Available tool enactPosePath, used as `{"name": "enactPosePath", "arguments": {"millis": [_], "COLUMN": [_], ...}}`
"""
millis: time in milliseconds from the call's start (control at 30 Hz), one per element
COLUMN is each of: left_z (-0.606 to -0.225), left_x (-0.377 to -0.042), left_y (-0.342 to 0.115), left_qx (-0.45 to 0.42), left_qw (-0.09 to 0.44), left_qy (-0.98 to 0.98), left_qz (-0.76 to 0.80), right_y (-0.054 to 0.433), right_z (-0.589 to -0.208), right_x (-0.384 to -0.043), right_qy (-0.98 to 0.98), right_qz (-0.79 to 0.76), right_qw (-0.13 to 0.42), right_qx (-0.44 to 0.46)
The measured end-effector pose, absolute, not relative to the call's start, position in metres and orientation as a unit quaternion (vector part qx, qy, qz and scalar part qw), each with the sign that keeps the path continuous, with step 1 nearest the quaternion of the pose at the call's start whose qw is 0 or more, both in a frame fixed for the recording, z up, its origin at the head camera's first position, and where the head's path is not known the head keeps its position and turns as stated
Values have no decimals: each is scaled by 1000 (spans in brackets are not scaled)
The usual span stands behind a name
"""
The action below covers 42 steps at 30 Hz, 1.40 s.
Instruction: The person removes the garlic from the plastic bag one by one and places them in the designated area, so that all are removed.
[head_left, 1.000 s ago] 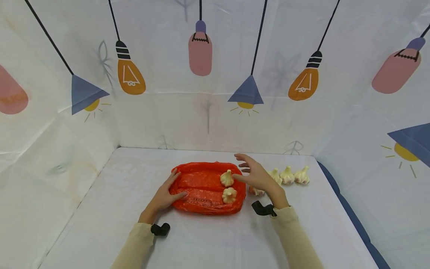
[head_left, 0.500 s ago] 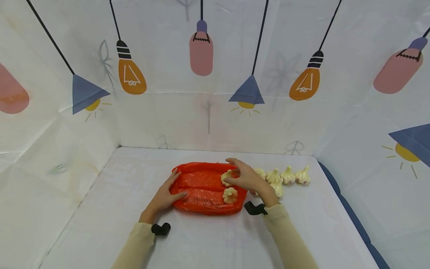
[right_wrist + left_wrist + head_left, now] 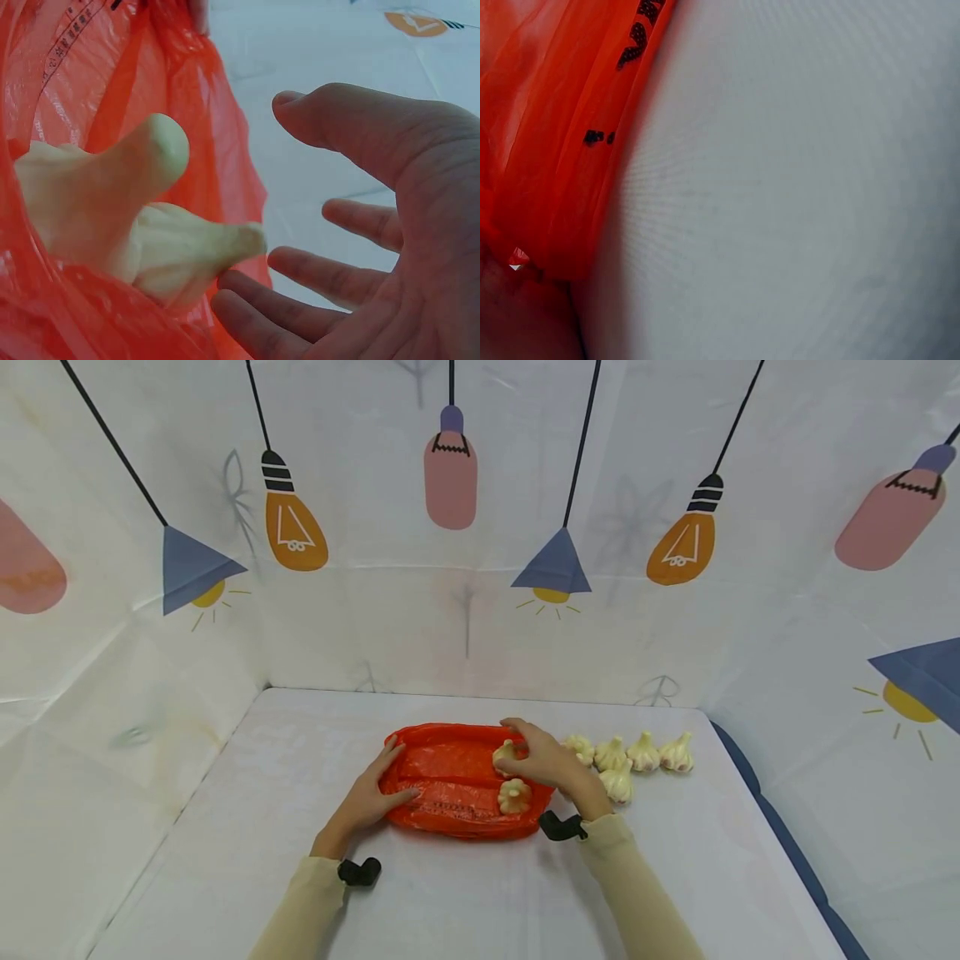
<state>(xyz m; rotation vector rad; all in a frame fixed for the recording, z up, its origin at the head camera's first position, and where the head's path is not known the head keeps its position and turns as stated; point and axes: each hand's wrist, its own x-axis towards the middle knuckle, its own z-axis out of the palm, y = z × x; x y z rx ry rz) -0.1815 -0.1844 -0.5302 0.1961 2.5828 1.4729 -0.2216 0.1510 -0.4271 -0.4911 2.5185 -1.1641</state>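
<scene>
White table (image 3: 450, 902), red bag (image 3: 442, 764) on it. My left hand (image 3: 367, 797) lies spread on its left end. Far garlic bulb (image 3: 504, 757) inside sits just left of my right hand (image 3: 553, 762) (nearer; half spread, holding nothing), stem (image 3: 244, 238) toward it.

red bag (image 3: 442, 764) | black print (image 3: 634, 45), cut off and blurred | no words legible

Head view: soft, even light, with small white glints on the red bag (image 3: 442, 766) and faint, soft-edged shadows on the desk (image 3: 465, 902) below it, beside the sleeves (image 3: 637, 893). Left wrist view: dim, greyish and blurred, faint ripples patterning the desk right of the bag. Right wrist view: cool, slightly hazy, the bag's folds shiny.
</scene>
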Motion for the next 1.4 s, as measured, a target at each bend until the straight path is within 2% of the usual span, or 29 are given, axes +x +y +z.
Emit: {"name": "enactPosePath", "arguments": {"millis": [200,833,1400], "left_z": [-530,-532,-532], "left_x": [-181,-181,-181], "left_y": [-185,-184,-184], "left_qx": [65,62,60], "left_qw": [79,84,85], "left_qy": [865,863,863], "left_qz": [491,495,494], "right_y": [147,141,122], "right_z": [-432,-437,-448], "right_x": [-226,-227,-236], "right_qy": [883,886,890], "right_qz": [-391,-370,-338], "right_qw": [157,175,164], "right_qx": [-205,-217,-258]}}
